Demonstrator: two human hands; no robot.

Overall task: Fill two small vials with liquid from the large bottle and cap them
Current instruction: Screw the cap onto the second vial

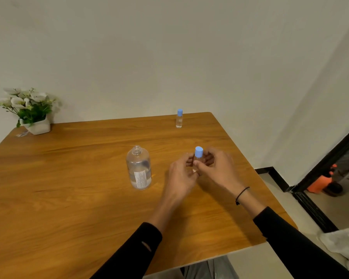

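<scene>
- We see the large bottle (139, 168) standing upright on the wooden table (69, 178), its long axis vertical and its open neck pointing up; it has no cap, and clear liquid fills the lower part.
- Just to the right of the large bottle, both hands meet around a small vial (197, 160). This vial is upright too, only a little tilted, and its blue cap (198, 151) points up above the fingers.
- The left hand (181, 174) curls its fingers around the vial body from the bottle's side; the fingertips are pressed on the glass.
- The right hand (216, 168) pinches the vial with thumb and bent fingers just under the cap. We cannot tell if the vial's base touches the table.
- A second vial (179, 118) stands behind the large bottle and to its right, near the far table edge, upright, blue cap on top.
- Far left of the large bottle, in the back corner, is a white pot with flowers (31, 109).
</scene>
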